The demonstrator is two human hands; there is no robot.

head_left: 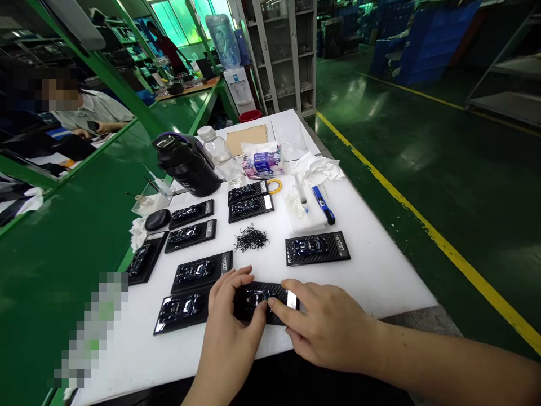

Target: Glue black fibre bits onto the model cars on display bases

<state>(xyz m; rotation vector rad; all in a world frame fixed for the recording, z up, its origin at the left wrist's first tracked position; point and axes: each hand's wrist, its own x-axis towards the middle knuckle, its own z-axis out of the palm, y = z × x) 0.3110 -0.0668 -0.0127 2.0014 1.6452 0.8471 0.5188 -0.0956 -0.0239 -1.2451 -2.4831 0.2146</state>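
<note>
A black plaque bearing a small glossy dark model car (pixel 256 295) lies at the front of the white table, between my two hands. My left hand (pixel 230 321) curves around its left end, fingers at the far edge and thumb beside the car. From the right, my right hand (pixel 321 321) grips the other end; one finger lies near the far corner and another touches the car beside my left thumb. Any small part under those fingertips is hidden. Just beyond my hands lies a pile of short black pieces (pixel 251 239). Another car plaque (pixel 318 248) sits to the right of the pile.
Several more car plaques (pixel 198 270) lie on the left and behind. Farther back are a black bottle (pixel 186 163), a clear bottle (pixel 222 155), a tissue pack (pixel 262 162), a blue cutter (pixel 323 205) and yellow tape (pixel 275 186). A co-worker (pixel 97 110) sits at the left.
</note>
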